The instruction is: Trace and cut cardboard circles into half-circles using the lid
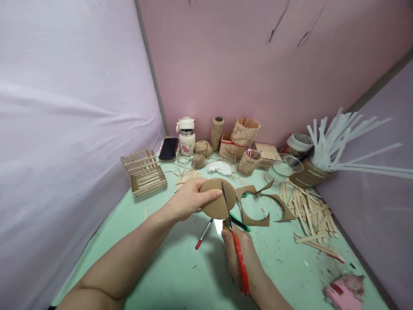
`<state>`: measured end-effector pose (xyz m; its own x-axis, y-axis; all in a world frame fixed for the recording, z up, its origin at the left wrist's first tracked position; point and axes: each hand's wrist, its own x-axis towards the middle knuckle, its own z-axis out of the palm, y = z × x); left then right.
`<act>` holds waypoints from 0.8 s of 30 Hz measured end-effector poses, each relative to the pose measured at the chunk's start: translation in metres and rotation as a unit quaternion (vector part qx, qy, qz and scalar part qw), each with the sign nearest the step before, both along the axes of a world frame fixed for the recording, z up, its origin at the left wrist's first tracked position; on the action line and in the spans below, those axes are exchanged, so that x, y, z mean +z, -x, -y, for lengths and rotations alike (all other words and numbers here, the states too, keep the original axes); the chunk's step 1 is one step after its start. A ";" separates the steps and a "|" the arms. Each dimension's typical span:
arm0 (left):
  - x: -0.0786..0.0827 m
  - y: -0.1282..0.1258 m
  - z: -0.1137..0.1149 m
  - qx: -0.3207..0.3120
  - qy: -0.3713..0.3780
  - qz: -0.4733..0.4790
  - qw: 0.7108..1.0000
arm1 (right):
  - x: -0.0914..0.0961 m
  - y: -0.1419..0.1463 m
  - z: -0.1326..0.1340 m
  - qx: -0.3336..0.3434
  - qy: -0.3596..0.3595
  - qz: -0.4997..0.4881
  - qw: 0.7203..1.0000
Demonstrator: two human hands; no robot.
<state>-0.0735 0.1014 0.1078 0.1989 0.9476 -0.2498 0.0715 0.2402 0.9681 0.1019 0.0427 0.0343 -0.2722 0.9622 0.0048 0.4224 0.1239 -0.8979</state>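
Note:
A round brown cardboard disc (214,202) is pinched at its left edge by my left hand (192,198), the thumb lying on its upper face. My right hand (240,254) grips red-handled scissors (241,262). Their blades reach up to the disc's right part, one blade showing over its face; the other is hidden. Right of the disc lie curved cardboard offcuts (258,220). Under it are a marker-like pen (204,234) with a red end and a green-and-black tool (239,222), partly covered.
A popsicle-stick basket (148,178) stands left. Behind are a phone (169,148), a white bottle (187,142), twine balls (203,148) and twine-decorated holders (245,131). Loose sticks (309,211), a clear bowl (284,168) and white strips (322,146) are right; a pink object (343,292) is front right.

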 end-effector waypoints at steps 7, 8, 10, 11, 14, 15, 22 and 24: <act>-0.006 0.001 -0.004 0.044 -0.013 0.010 0.999 | -0.003 -0.001 -0.003 0.004 -0.009 0.018 1.000; -0.006 0.001 -0.005 0.048 -0.022 0.005 0.999 | -0.002 -0.001 -0.002 0.005 -0.007 0.015 1.000; -0.006 0.003 -0.005 0.040 -0.039 0.000 0.998 | 0.000 0.001 0.000 0.011 0.002 0.007 1.000; -0.006 0.004 -0.005 0.034 -0.046 -0.003 0.998 | 0.001 0.002 0.001 0.013 0.006 0.003 1.000; -0.005 0.005 -0.005 0.015 -0.052 -0.020 0.998 | 0.006 0.004 0.002 0.022 0.017 -0.009 1.000; -0.005 0.005 -0.005 0.006 -0.054 -0.027 0.998 | 0.007 0.004 0.002 0.021 0.018 -0.012 1.000; -0.002 0.000 -0.001 -0.031 -0.062 -0.048 0.996 | 0.010 0.001 0.003 0.031 0.032 -0.014 0.999; -0.002 -0.001 -0.001 -0.028 -0.061 -0.042 0.997 | 0.011 0.000 0.004 0.027 0.033 -0.012 0.999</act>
<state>-0.0727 0.1025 0.1055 0.2365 0.9597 -0.1517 0.1637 0.1145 0.9798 0.1016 0.0391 0.0450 -0.3236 0.9448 -0.0517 0.3943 0.0850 -0.9150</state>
